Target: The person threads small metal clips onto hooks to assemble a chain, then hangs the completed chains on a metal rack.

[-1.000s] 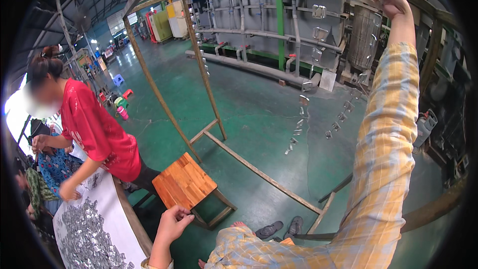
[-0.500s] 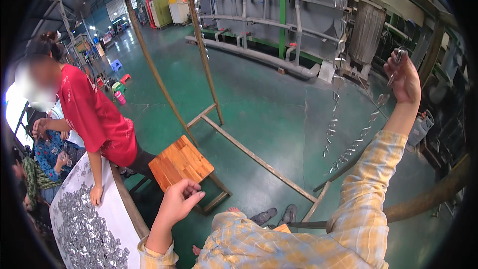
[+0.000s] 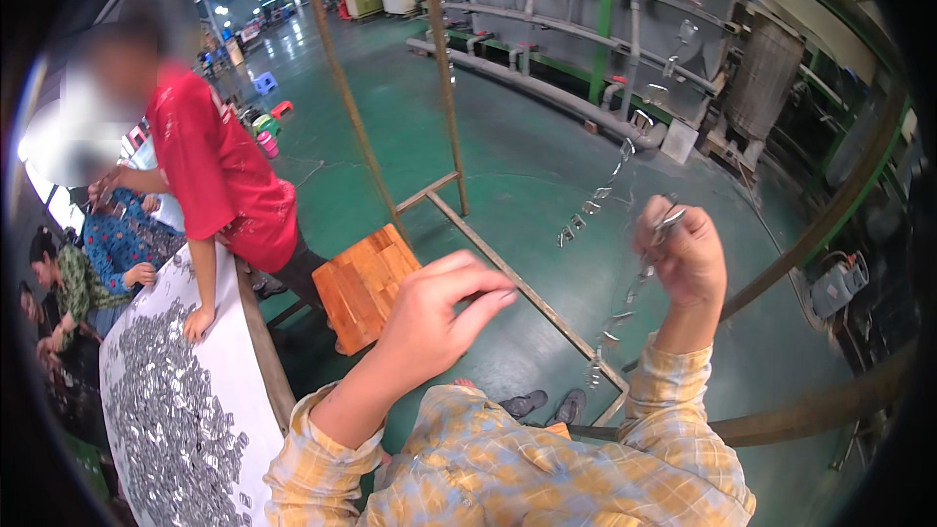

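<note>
My right hand (image 3: 691, 259) is raised in front of me, its fingers closed on a shiny metal buckle (image 3: 668, 222). Below that hand dangles a string of small metal pieces (image 3: 612, 334), reaching down past the wooden frame's lower bar. My left hand (image 3: 434, 322) hovers over the wooden stool's right side, thumb and forefinger pinched together; whatever may lie between them is too small or hidden. Another string of metal pieces (image 3: 591, 206) hangs beyond my right hand, with larger bright pieces (image 3: 688, 31) above it.
A brown upright frame (image 3: 527, 278) stands ahead, with a wooden-topped stool (image 3: 361, 283) at its left. Loose metal pieces cover much of a white table (image 3: 256, 371) at lower left. A person in red (image 3: 220, 156) leans on it; others sit beyond. Sandals (image 3: 524, 404) lie on the floor.
My right hand has come down and inward from the upper right, still holding metal. My left hand has moved up and right, its thumb and forefinger closing. The view has shifted.
</note>
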A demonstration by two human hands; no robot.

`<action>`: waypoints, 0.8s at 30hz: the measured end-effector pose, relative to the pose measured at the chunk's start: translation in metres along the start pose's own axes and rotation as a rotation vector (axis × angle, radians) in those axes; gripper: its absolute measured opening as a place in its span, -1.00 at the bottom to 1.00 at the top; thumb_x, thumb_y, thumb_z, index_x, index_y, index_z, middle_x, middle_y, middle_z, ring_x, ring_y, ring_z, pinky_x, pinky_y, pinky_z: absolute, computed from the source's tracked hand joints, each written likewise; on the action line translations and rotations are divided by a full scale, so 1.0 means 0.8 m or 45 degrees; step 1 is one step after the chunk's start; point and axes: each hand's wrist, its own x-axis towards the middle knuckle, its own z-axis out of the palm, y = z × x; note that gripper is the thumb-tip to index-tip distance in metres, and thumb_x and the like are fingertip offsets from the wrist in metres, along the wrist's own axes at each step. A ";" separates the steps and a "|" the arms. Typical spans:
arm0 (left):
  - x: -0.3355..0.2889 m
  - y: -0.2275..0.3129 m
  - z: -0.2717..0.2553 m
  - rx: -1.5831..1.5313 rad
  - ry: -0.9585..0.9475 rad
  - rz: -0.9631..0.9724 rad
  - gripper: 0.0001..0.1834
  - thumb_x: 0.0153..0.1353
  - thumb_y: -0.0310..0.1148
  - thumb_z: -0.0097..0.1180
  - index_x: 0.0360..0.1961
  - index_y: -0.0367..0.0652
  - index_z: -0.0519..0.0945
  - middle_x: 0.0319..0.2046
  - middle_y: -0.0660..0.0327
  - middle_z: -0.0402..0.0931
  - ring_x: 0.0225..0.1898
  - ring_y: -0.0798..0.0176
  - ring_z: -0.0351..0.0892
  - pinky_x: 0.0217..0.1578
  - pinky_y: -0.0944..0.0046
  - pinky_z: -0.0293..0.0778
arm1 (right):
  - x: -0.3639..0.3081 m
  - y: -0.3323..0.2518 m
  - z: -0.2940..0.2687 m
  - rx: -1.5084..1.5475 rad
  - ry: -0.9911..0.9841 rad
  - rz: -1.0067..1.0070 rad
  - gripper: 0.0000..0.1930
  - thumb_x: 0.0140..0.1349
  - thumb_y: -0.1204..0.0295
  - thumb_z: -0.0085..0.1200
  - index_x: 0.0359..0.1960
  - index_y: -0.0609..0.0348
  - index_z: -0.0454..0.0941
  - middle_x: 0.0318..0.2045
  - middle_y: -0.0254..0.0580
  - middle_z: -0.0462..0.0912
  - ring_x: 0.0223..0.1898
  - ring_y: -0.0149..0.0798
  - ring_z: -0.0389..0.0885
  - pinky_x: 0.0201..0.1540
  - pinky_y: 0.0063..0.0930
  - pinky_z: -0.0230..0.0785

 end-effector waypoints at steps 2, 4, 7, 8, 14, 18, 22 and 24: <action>0.016 0.015 0.003 0.002 0.055 0.048 -0.88 0.04 -0.56 0.18 -0.35 -0.31 0.62 -0.47 0.18 0.53 -0.46 0.36 0.50 -0.43 0.41 0.39 | 0.009 0.018 0.023 0.103 -0.065 0.031 -0.68 -0.02 0.28 0.29 -0.46 0.35 0.56 -0.46 -0.22 0.47 -0.50 -0.40 0.34 -0.48 -0.58 0.13; 0.026 0.020 0.006 0.008 0.107 0.099 -0.87 0.04 -0.57 0.17 -0.34 -0.31 0.63 -0.46 0.17 0.52 -0.44 0.35 0.51 -0.42 0.41 0.40 | 0.019 0.040 0.039 0.144 -0.134 0.068 -0.69 -0.03 0.30 0.30 -0.42 0.36 0.60 -0.46 -0.23 0.47 -0.49 -0.41 0.34 -0.48 -0.58 0.13; 0.034 0.015 0.006 -0.002 0.204 0.188 -0.83 0.03 -0.58 0.19 -0.30 -0.31 0.63 -0.47 0.17 0.51 -0.41 0.35 0.50 -0.41 0.43 0.41 | 0.032 0.063 0.065 0.165 -0.238 0.137 -0.74 -0.01 0.37 0.28 -0.39 0.35 0.61 -0.46 -0.26 0.48 -0.47 -0.42 0.36 -0.45 -0.59 0.17; 0.034 0.012 0.006 0.006 0.216 0.181 -0.83 0.03 -0.58 0.19 -0.30 -0.31 0.63 -0.47 0.17 0.51 -0.41 0.35 0.50 -0.41 0.43 0.41 | 0.035 0.069 0.074 0.160 -0.265 0.175 -0.77 0.01 0.40 0.26 -0.38 0.35 0.62 -0.45 -0.27 0.47 -0.46 -0.43 0.37 -0.43 -0.59 0.20; 0.028 0.000 -0.010 -0.187 0.337 0.001 -0.89 0.04 -0.58 0.18 -0.36 -0.31 0.62 -0.43 0.17 0.52 -0.41 0.35 0.49 -0.41 0.42 0.38 | 0.046 0.097 0.104 0.314 -0.363 0.233 -0.85 0.11 0.50 0.16 -0.34 0.35 0.61 -0.42 -0.30 0.47 -0.42 -0.43 0.41 -0.36 -0.59 0.29; 0.025 -0.011 -0.021 -0.175 0.394 0.007 -0.94 0.05 -0.59 0.16 -0.41 -0.33 0.59 -0.43 0.17 0.52 -0.37 0.36 0.48 -0.36 0.41 0.38 | 0.050 0.098 0.117 0.285 -0.328 0.342 -0.86 0.13 0.52 0.13 -0.32 0.36 0.57 -0.41 -0.29 0.51 -0.43 -0.44 0.46 -0.35 -0.58 0.33; 0.022 -0.029 -0.038 -0.318 0.291 -0.020 -0.93 0.07 -0.62 0.12 -0.38 -0.34 0.57 -0.40 0.17 0.51 -0.34 0.36 0.49 -0.35 0.40 0.39 | 0.052 0.106 0.121 0.279 -0.354 0.365 -0.89 0.15 0.52 0.10 -0.34 0.34 0.55 -0.41 -0.28 0.55 -0.46 -0.45 0.50 -0.36 -0.60 0.35; 0.021 -0.035 -0.045 -0.422 0.223 -0.028 -0.92 0.08 -0.63 0.10 -0.36 -0.35 0.55 -0.39 0.17 0.51 -0.33 0.37 0.49 -0.34 0.41 0.39 | 0.052 0.104 0.127 0.266 -0.362 0.381 -0.89 0.15 0.52 0.10 -0.35 0.34 0.55 -0.41 -0.28 0.54 -0.46 -0.45 0.50 -0.37 -0.61 0.35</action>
